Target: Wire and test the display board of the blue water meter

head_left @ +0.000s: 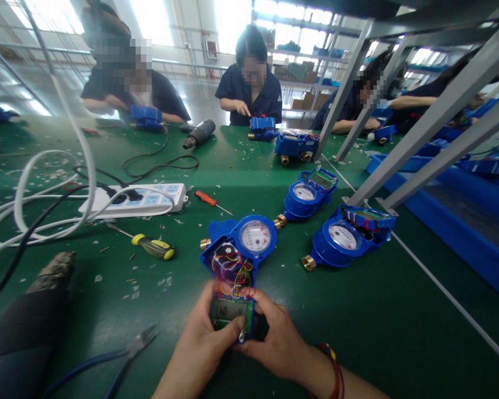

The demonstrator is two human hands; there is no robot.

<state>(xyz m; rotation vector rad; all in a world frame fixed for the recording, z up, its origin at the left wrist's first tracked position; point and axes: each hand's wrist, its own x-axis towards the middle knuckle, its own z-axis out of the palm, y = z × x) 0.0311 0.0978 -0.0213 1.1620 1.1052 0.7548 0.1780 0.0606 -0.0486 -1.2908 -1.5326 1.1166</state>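
Observation:
Between my two hands is a small circuit board with a lit-up grey display (228, 310), set in a blue housing. My left hand (203, 327) grips its left side, the thumb lying across the lower part of the board. My right hand (276, 330) holds the right side, fingers along the far edge and thumb underneath. Red, yellow and white wires (232, 269) run from the board into the opened compartment of a blue water meter (255, 235) just beyond. That meter has a round dial and brass ends.
Two more blue meters (341, 237) (304, 194) lie to the right, near metal struts (372, 172) and a blue tray (453, 221). Left are a power strip (162, 198), screwdrivers (153, 246) (207, 198), pliers (135, 343) and a heat gun (37, 310). Co-workers sit opposite.

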